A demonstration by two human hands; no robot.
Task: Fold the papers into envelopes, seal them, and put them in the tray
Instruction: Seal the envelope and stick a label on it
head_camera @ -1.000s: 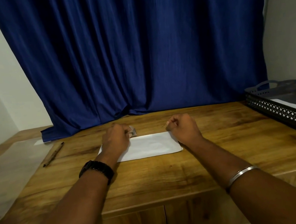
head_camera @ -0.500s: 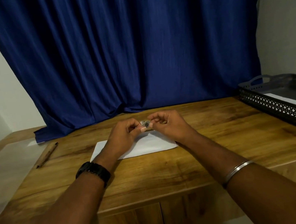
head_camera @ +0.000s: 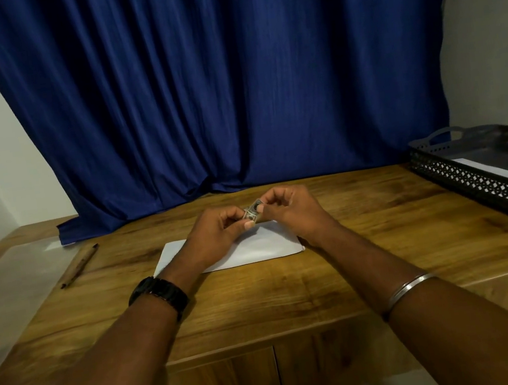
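- Pen (head_camera: 78, 266): lies on the left of the surface (head_camera: 275, 293), well apart from the work. No change noted from a second ago.
- Left hand (head_camera: 216, 233): a second ago it sat curled at the far left corner of the folded paper (head_camera: 254, 250). It is now raised and drawn to the middle, with fingers (head_camera: 248, 224) clamped on a small grey seal piece (head_camera: 253, 212).
- Seal piece: held just above the far edge of the folded paper and pinched from both sides. Too small to say whether it is a sticker or tape.
- Right hand (head_camera: 291, 213): it has left the far right corner and met the left hand. Thumb and forefinger are closed on the same seal piece, the other fingers curled.
- Folded paper: flat on the surface beneath both wrists, and neither hand presses it now.
- Assessment: folding looks complete and the sealing step is in hand. The seal is probably being readied for the flap. It is not yet applied, and transfer is outstanding.
- Tray (head_camera: 457, 173): dark, with a lattice wall, at the far right of the surface and well apart from the hands. It holds white paper (head_camera: 499, 174) lying flat. The count and whether it is sealed cannot be determined.
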